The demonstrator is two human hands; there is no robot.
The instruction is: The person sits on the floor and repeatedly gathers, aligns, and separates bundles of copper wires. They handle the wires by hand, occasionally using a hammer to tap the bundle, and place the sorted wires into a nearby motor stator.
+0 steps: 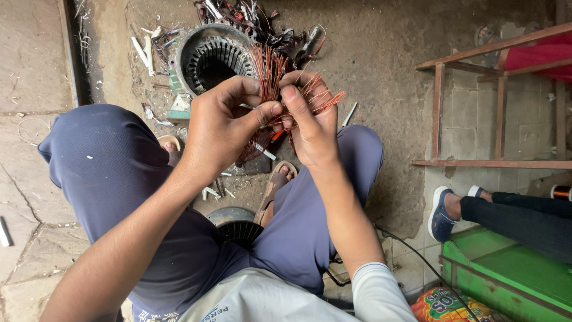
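My left hand [223, 128] and my right hand [310, 122] are raised together over my knees, both pinching a bundle of copper wire strands [271, 74]. The reddish strands fan out above and to the right of my fingers, and more hang below them. Behind the bundle a round metal motor stator [211, 56] lies on the ground with its slotted bore facing up. I am squatting in dark blue trousers and sandals.
Scrap wire and white insulation bits [250, 18] litter the dirt around the stator. A black round part [238, 229] sits between my feet. A rusty metal frame [476, 107] stands at right. Another person's leg and blue shoe [444, 214] rest by a green box [506, 277].
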